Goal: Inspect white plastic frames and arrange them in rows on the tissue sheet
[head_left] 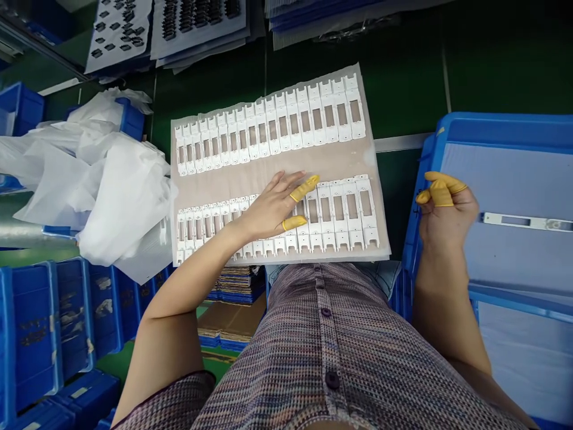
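A dark green work surface (403, 77) stretched across the head view, with sheets of small black parts (129, 21) along its far left edge, loose white wrapping (129, 185) at the left and blue bins (31, 334) lower down on that side. In the middle, just in front of the patterned shirt (286, 352), lay a pale sheet (215, 188) bearing two rows of slim white frames: a far row (274, 145) and a near row (328, 230), each packed close side by side. The left hand (275, 206), palm down with fingers spread, lay over the middle of the near row and gripped nothing visible; whether it pressed on the frames could not be told. The right hand (450, 209) was at the left rim of a blue tray (510, 122), fingers curled in; whether anything small sat between them could not be told. Beyond it, in the tray, lay a single white strip (539, 223). The step in hand seemed to be steadying or evening the near row, and any further move there called for light fingertips, so that neighbouring frames were not nudged askew.
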Available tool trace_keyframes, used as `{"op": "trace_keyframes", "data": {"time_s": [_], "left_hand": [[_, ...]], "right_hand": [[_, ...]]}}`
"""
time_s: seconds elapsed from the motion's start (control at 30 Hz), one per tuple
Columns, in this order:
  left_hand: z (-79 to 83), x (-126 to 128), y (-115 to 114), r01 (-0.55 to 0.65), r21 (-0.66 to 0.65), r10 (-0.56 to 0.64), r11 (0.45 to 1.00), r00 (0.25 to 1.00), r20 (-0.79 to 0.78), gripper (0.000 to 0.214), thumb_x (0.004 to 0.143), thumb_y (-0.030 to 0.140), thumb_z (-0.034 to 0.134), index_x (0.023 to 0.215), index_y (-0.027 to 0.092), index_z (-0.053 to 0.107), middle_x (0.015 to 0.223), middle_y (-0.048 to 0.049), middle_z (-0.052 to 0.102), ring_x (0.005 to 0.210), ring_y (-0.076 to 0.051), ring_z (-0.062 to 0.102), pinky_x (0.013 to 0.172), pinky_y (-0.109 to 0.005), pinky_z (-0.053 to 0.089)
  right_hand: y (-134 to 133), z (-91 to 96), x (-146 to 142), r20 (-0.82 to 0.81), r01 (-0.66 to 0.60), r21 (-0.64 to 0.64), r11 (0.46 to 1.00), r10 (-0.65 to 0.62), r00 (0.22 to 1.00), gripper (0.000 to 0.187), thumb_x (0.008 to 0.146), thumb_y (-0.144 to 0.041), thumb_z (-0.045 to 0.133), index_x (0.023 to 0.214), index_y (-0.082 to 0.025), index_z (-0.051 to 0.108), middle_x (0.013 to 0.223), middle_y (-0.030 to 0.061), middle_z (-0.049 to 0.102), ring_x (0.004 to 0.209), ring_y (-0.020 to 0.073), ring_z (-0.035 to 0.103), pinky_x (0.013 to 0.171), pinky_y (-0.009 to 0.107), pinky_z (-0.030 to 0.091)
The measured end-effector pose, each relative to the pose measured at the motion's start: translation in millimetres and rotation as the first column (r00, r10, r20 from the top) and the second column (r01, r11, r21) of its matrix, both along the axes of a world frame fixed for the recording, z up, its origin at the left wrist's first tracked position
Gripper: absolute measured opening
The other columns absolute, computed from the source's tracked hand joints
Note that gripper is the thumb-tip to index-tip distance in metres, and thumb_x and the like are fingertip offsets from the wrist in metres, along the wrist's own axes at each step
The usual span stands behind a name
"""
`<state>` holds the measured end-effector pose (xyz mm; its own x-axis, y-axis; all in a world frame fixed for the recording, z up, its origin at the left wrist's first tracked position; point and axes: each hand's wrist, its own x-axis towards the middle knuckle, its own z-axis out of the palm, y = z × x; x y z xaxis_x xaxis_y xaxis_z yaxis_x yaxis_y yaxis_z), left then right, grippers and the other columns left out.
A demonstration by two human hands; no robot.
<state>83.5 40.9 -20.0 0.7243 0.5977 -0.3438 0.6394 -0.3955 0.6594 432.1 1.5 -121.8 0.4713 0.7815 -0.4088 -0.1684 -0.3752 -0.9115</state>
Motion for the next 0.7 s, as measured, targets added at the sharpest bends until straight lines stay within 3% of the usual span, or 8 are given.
{"op": "trace_keyframes", "data": {"time_s": [0.17, 0.3, 0.5, 0.7], "left_hand": [[-1.7, 12.6, 6.5, -0.032, 0.012, 0.032, 0.999, 0.999, 0.015, 0.094, 0.096, 0.082, 0.006, 0.169, 0.024, 0.007, 0.165, -0.0188, 0.042, 0.159, -0.036, 0.028, 0.129, -0.067, 0.011], [-9.2, 30.2, 11.7, 0.027, -0.014, -0.026, 1.0, 0.999, 0.04, 0.094, 0.095, 0.083, 0.008, 0.169, 0.025, 0.009, 0.17, -0.0182, 0.032, 0.161, -0.036, 0.022, 0.129, -0.066, 0.01], [-15.1, 49.1, 16.1, 0.046, -0.034, -0.046, 0.998, 0.999, 0.003, 0.096, 0.096, 0.082, 0.012, 0.168, 0.018, 0.017, 0.17, -0.021, 0.032, 0.161, -0.035, 0.022, 0.132, -0.063, 0.008], [-22.1, 73.3, 7.7, 0.204, 0.018, -0.205, 0.979, 0.979, 0.018, 0.087, 0.098, 0.08, 0.015, 0.167, 0.028, 0.023, 0.176, -0.0102, 0.02, 0.164, -0.033, 0.013, 0.132, -0.063, 0.002]], "right_hand": [[-1.3, 1.3, 0.2, -0.041, -0.03, 0.001, 1.0, 0.03, 0.999, 0.027, 0.075, -0.045, 0.084, 0.091, -0.023, 0.082, 0.066, 0.001, 0.062, 0.058, 0.0111, 0.053, 0.056, 0.026, 0.037], [-3.2, 1.2, 0.5, -0.034, -0.051, -0.006, 0.999, 0.051, 0.998, 0.027, 0.077, -0.045, 0.082, 0.092, -0.022, 0.082, 0.064, 0.0007, 0.062, 0.058, 0.0119, 0.054, 0.056, 0.026, 0.036], [-5.1, 1.7, 0.1, -0.014, -0.084, -0.022, 0.996, 0.084, 0.996, 0.028, 0.079, -0.047, 0.081, 0.094, -0.022, 0.081, 0.065, -0.0002, 0.063, 0.059, 0.0121, 0.055, 0.057, 0.027, 0.039], [-6.7, 0.2, 1.8, 0.001, -0.129, -0.045, 0.991, 0.129, 0.992, 0.034, 0.082, -0.051, 0.078, 0.099, -0.021, 0.079, 0.069, -0.0004, 0.064, 0.061, 0.0124, 0.056, 0.058, 0.027, 0.041]]}}
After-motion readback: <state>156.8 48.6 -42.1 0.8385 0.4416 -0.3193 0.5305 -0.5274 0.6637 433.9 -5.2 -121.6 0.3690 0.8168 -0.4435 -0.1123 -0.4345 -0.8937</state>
